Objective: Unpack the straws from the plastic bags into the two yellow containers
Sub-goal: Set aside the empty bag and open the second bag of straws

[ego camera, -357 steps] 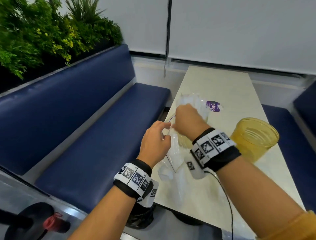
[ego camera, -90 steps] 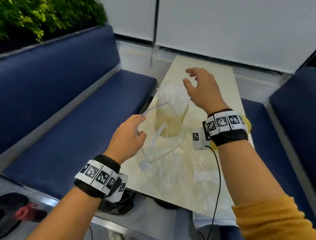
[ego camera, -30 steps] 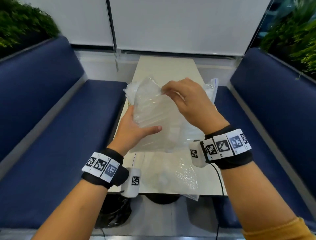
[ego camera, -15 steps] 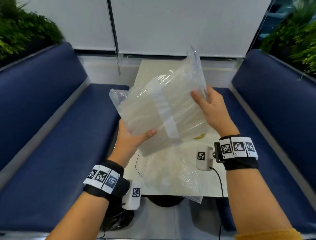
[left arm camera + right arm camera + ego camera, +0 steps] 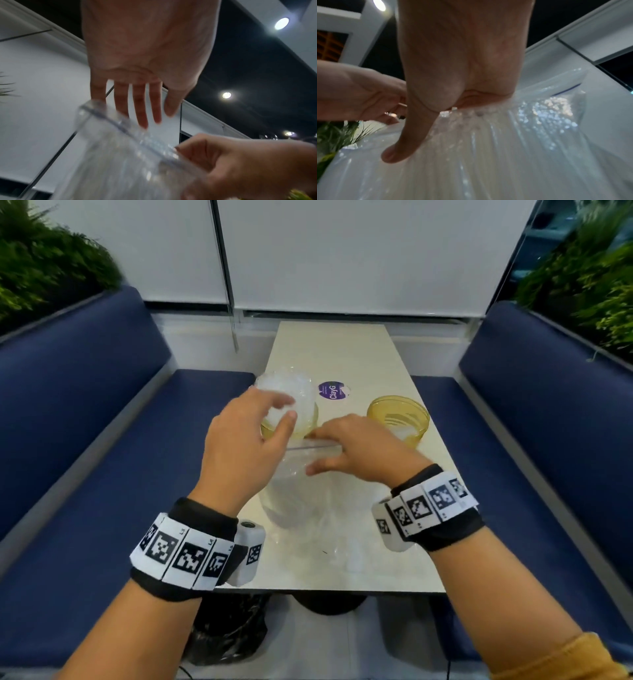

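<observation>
A clear plastic bag of straws (image 5: 294, 491) lies on the cream table (image 5: 342, 354), its zip edge toward the far end. My right hand (image 5: 318, 453) pinches that zip edge (image 5: 137, 136) between its fingers. Just left of it, my left hand (image 5: 270, 419) hovers with fingers straight and spread, holding nothing. Behind my left hand stands a yellow container (image 5: 310, 422) packed with clear straws (image 5: 291, 392). The second yellow container (image 5: 399, 419) stands at the right, with little showing inside. The right wrist view shows the straws in the bag (image 5: 505, 148) under my thumb.
A purple round sticker (image 5: 334, 391) is on the table behind the containers. Crumpled clear plastic (image 5: 342, 542) lies near the front edge. Blue benches (image 5: 85, 422) flank the table, and a black bag (image 5: 229, 628) sits on the floor below.
The bag of straws, held up in both hands half a second ago, now lies on the table. My left hand has let go of it; my right hand now pinches the zip edge.
</observation>
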`<state>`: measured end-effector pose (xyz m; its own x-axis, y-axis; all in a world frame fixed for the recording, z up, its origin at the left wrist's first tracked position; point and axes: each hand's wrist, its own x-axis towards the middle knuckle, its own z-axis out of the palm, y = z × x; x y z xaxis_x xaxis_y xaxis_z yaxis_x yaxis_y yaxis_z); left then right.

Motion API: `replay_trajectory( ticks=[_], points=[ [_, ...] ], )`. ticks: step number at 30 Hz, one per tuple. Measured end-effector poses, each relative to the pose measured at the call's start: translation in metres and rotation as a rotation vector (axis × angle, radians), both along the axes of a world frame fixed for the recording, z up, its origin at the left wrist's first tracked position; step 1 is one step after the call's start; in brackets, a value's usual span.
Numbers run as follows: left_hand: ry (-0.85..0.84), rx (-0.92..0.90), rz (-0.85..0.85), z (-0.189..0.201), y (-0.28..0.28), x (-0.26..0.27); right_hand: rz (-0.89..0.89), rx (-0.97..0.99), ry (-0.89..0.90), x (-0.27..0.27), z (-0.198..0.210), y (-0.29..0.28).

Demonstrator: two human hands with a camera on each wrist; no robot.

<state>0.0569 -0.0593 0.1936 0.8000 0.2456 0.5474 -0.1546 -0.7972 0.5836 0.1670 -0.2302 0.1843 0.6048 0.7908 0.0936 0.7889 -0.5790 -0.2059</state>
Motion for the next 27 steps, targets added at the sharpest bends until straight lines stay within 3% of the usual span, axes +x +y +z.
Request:
replay_trajectory(
  ticks=[3,5,11,14,19,27],
  points=[
    [0.29,0.132,-0.026,-0.007,0.001,0.005,0.023,-0.006,0.047,-0.004,-0.029,0.007],
    [0.396,0.204,-0.029,-0.014,-0.001,0.008,0.016,0.061,0.062,-0.005,-0.037,0.008],
    [0.383,0.219,0.023,-0.018,0.0,0.015,0.016,0.457,-0.007,-0.005,-0.032,-0.005],
    [0.358,0.203,0.038,-0.018,0.001,0.017,-0.047,0.612,-0.17,-0.009,-0.026,-0.01],
    [0.399,0.169,-0.031,-0.019,0.001,0.019,-0.047,0.469,-0.202,-0.017,-0.039,-0.009],
    [0.409,0.185,-0.093,-0.006,0.01,0.013,-0.043,0.502,-0.322,-0.021,-0.042,-0.006]
  ],
)
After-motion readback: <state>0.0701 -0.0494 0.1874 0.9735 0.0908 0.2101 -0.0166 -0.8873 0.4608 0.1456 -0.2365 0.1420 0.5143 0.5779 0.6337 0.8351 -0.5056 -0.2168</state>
